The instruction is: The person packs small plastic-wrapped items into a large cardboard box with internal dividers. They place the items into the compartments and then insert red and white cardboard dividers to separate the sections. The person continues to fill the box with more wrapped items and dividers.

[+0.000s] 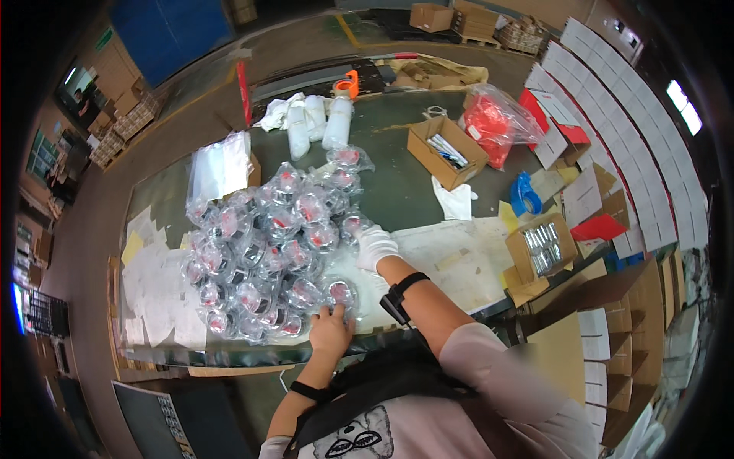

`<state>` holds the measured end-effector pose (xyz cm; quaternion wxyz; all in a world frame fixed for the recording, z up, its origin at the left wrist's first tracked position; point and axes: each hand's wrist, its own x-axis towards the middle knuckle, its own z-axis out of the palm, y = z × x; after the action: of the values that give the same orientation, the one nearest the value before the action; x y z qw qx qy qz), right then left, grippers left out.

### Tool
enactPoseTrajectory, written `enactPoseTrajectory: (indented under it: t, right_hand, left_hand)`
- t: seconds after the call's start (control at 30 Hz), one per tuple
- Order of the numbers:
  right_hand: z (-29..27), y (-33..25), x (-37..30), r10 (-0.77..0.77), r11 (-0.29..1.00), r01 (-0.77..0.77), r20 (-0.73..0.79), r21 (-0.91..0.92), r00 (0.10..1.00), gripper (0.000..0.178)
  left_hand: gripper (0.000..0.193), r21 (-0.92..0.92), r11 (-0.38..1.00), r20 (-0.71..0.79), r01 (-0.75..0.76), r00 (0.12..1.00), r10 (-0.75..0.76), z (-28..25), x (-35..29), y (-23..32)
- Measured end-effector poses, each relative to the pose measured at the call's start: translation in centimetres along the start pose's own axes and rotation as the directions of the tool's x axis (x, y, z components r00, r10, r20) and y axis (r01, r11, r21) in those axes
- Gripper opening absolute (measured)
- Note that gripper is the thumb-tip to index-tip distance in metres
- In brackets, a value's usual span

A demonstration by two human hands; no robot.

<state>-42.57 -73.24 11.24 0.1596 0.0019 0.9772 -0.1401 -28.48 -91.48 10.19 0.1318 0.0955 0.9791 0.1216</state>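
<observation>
A clear-bagged round piece with a red centre lies on the worktop, at the near right edge of a heap of similar ones. It looks light, the film slick and floppy over something firmer; I'd hold its rim. The bare left hand has slightly spread fingertips at its near edge; the gloved right hand reaches forward, fingers bent, by another bagged piece. Whether either grip has closed, I can't tell.
</observation>
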Motion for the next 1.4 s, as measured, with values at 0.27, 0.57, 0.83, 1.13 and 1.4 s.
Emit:
enactPoseTrajectory:
  t: [0.27, 0.57, 0.83, 1.13, 1.4]
  right_hand:
    - [-1.3, 10.9, -15.0, 0.101, 0.459, -0.214, 0.189, 0.862, 0.977, 0.040]
    - [-10.1, 25.8, -62.5, 0.900, 0.144, -0.119, -0.080, 0.982, 0.429, 0.041]
    - [-11.9, 55.8, -85.8, 0.964, 0.020, -0.812, 0.203, 0.583, 0.170, 0.028]
    - [4.9, 76.9, -79.5, 0.293, 0.929, -0.365, 0.492, 0.055, 0.820, 0.042]
    - [5.4, 72.9, -78.8, 0.615, 0.121, -0.817, 0.604, 0.564, 0.508, 0.073]
  left_hand:
    - [0.041, -0.368, 0.860, -0.199, -0.353, 0.934, 0.298, 4.0, 3.5, -0.1]
    - [0.032, -0.783, 0.608, 0.344, -0.133, 0.721, 0.601, -1.0, -1.3, 21.9]
    - [0.026, -0.849, 0.521, 0.372, -0.088, 0.603, 0.706, 1.4, -8.4, 41.9]
    - [0.035, -0.702, 0.662, 0.270, -0.262, 0.763, 0.588, -2.1, -16.0, 53.2]
    - [0.039, -0.679, 0.512, 0.366, -0.526, 0.363, 0.857, -5.3, -22.4, 70.9]
